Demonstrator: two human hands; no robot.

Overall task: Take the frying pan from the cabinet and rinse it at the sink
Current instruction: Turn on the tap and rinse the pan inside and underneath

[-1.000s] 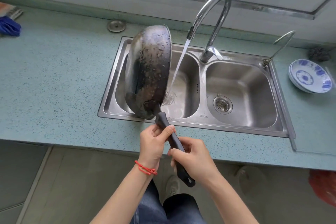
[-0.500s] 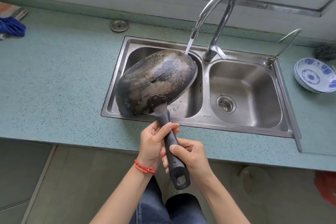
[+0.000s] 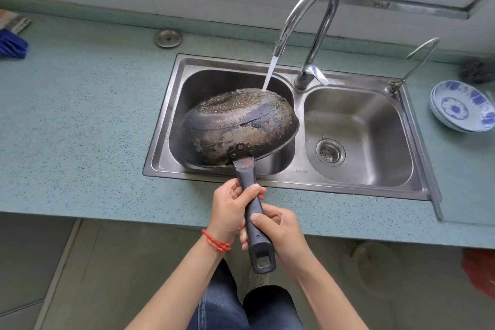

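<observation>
- One head-worn wide-angle view, looking forward and steeply down.
- It sits close above the speckled blue-green counter and stainless double-bowl sink.
- No second view.

I see the frying pan bottom-up over the left basin of the sink, under the tap at the far rim. My left hand grips its handle farther along than my right hand. Bowls sit on the counter to the right.
</observation>
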